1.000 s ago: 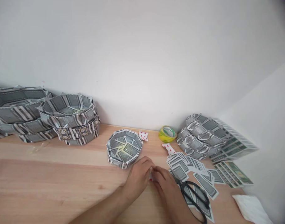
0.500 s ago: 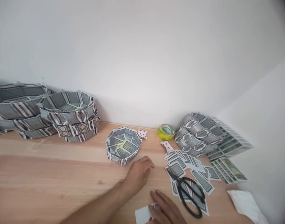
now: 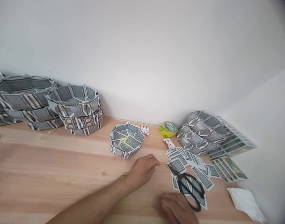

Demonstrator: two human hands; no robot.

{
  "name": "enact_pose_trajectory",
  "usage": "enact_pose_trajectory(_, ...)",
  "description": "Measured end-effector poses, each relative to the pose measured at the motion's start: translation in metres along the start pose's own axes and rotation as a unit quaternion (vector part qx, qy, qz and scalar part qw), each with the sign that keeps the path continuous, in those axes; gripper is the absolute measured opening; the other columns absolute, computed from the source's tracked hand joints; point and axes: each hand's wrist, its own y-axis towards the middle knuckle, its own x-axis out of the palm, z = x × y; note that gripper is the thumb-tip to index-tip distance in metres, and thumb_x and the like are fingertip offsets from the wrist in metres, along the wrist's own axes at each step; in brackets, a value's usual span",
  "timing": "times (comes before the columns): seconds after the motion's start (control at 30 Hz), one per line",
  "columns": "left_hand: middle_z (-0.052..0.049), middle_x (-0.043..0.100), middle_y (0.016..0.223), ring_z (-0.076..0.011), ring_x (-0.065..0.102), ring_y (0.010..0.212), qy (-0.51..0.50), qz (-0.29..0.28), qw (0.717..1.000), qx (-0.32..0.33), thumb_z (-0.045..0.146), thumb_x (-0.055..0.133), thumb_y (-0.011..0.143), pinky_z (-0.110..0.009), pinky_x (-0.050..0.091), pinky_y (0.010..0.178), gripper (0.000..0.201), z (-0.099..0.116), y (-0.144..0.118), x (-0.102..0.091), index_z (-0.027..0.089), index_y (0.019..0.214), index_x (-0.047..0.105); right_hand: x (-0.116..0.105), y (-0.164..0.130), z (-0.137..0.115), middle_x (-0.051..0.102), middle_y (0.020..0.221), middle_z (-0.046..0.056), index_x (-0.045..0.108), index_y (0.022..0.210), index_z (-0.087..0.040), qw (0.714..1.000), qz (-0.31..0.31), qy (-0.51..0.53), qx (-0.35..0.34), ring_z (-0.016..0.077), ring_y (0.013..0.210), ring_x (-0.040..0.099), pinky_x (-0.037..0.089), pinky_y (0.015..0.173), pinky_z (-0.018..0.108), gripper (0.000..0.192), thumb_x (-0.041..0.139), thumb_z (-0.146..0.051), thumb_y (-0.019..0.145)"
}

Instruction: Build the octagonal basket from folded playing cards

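My left hand [image 3: 143, 169] rests on the wooden table [image 3: 63, 168] with its fingers loosely apart and nothing in it, just in front of a small octagonal bowl folded from grey-backed playing cards [image 3: 126, 140]. My right hand [image 3: 177, 208] is blurred at the bottom edge, palm down, beside black scissors [image 3: 189, 186]. Whether a card lies under it is hidden. The scissors lie on a spread of loose grey-backed cards [image 3: 193, 165].
Stacks of larger card bowls [image 3: 74, 109] stand along the wall at left. A yellow-green tape roll [image 3: 167, 129], linked card rings [image 3: 203, 133], printed card sheets [image 3: 228, 168] and a white tissue [image 3: 246, 200] lie at right. Two face-up red cards [image 3: 145, 129] lie near the bowl.
My hands parted. The right hand drew a white card back towards me, and the card is no longer seen. The left hand stayed near the small bowl. The view shifted slightly.
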Motion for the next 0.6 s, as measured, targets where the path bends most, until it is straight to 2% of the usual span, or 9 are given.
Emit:
enact_pose_trajectory(0.13, -0.006, 0.067, 0.095, -0.0161, 0.061, 0.09, 0.003, 0.018, 1.0, -0.002, 0.014, 0.044, 0.092, -0.026, 0.047, 0.08, 0.024, 0.011, 0.002, -0.005, 0.018, 0.103, 0.065, -0.009, 0.038, 0.008, 0.07, 0.092, 0.005, 0.067, 0.091, -0.027, 0.994, 0.034, -0.069, 0.079, 0.0202, 0.087, 0.065, 0.052, 0.075, 0.033, 0.024, 0.043, -0.026, 0.096)
enact_pose_trajectory(0.27, -0.005, 0.065, 0.093, -0.018, 0.056, 0.09, 0.13, -0.02, 0.99, 0.057, 0.023, 0.05, 0.093, -0.028, 0.045, 0.078, 0.015, 0.009, 0.001, -0.002, 0.018, 0.093, 0.065, 0.0, 0.061, 0.01, 0.066, 0.093, 0.007, 0.067, 0.089, -0.024, 0.992, 0.04, -0.088, 0.081, 0.0219, 0.088, 0.061, 0.05, 0.076, 0.035, 0.025, 0.043, -0.029, 0.097)
enact_pose_trajectory(0.4, -0.005, 0.061, 0.08, -0.0184, 0.052, 0.08, 0.255, -0.072, 0.961, 0.082, 0.021, 0.052, 0.092, -0.031, 0.042, 0.074, 0.018, -0.002, 0.0, 0.005, 0.016, 0.078, 0.062, 0.011, 0.06, 0.011, 0.063, 0.085, 0.006, 0.065, 0.085, -0.023, 0.993, 0.015, -0.07, 0.099, 0.0212, 0.083, 0.06, 0.049, 0.075, 0.035, 0.027, 0.042, -0.029, 0.097)
enact_pose_trajectory(0.47, -0.004, 0.059, 0.077, -0.0174, 0.051, 0.079, 0.27, -0.102, 0.954, 0.085, 0.019, 0.05, 0.092, -0.03, 0.041, 0.074, 0.022, -0.004, 0.0, 0.005, 0.016, 0.074, 0.061, 0.012, 0.057, 0.012, 0.063, 0.085, 0.005, 0.065, 0.086, -0.024, 0.992, 0.007, -0.062, 0.105, 0.0208, 0.082, 0.06, 0.05, 0.075, 0.035, 0.026, 0.042, -0.03, 0.097)
enact_pose_trajectory(0.6, -0.003, 0.059, 0.082, -0.0165, 0.051, 0.083, 0.275, -0.145, 0.948, 0.073, 0.02, 0.052, 0.091, -0.027, 0.04, 0.075, 0.019, 0.001, -0.002, -0.001, 0.018, 0.076, 0.062, 0.01, 0.052, 0.013, 0.065, 0.084, 0.005, 0.067, 0.086, -0.024, 0.994, 0.001, -0.056, 0.092, 0.0198, 0.08, 0.062, 0.051, 0.073, 0.033, 0.025, 0.045, -0.032, 0.096)
